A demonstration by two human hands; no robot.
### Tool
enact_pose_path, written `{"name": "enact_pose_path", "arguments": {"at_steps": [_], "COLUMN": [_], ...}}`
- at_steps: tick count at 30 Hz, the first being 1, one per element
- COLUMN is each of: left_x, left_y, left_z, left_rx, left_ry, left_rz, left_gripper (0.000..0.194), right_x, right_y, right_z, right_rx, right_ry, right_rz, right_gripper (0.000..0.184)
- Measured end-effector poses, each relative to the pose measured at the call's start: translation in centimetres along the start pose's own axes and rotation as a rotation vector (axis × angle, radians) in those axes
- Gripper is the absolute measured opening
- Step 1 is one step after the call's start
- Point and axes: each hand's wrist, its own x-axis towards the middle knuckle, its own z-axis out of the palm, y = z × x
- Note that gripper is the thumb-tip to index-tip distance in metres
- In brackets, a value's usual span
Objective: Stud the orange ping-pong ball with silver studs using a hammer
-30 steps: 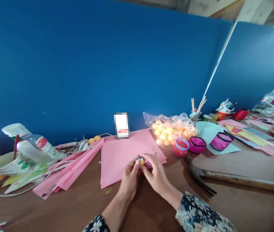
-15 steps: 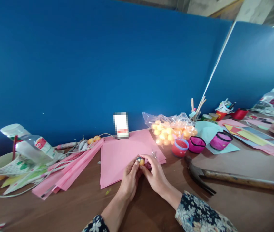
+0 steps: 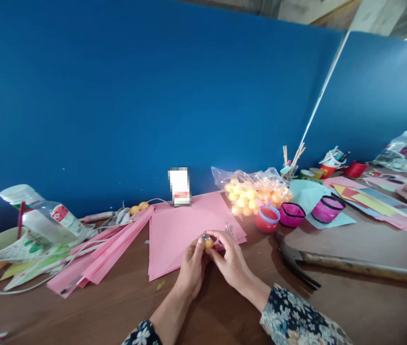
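Hands close together, you hold a small yellow ball (image 3: 209,244) just above the near edge of a stack of pink paper (image 3: 180,225). Your left hand (image 3: 192,266) pinches it from the left, and your right hand (image 3: 232,256) has its thumb and pointing finger on the other side. A shiny dark bit (image 3: 206,237) is on top of the ball, too small to tell what it is. Small clear bits (image 3: 229,228) lie near the paper's right corner. To your right, a hammer (image 3: 361,268) lies flat on the desk (image 3: 333,318). Toward the desk's back edge, a clear bag (image 3: 221,175) of orange balls (image 3: 246,194) sits behind a red cup (image 3: 266,223). On your left lie pink strips (image 3: 105,256), near a clear bottle (image 3: 47,224) that leans over
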Motion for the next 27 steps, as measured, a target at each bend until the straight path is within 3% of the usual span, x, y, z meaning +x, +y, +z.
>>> {"name": "enact_pose_path", "arguments": {"at_steps": [7,13,27], "left_x": [-0.04,0.05,0.09], "left_y": [-0.06,-0.14,-0.05], "left_z": [-0.01,-0.44,0.04], "left_rx": [-0.016,-0.091,0.019], "left_ry": [-0.010,-0.022,-0.042], "left_rz": [0.004,-0.040,0.022], "left_gripper": [0.031,0.046,0.031], "right_x": [-0.02,0.14,0.38], "right_y": [-0.24,0.12,-0.35], "right_z": [0.05,0.14,-0.42], "right_rx": [0.053,0.247,0.305], "right_ry": [-0.010,-0.041,-0.090], "right_rz": [0.027,0.128,0.181], "right_gripper": [0.040,0.028,0.029]}}
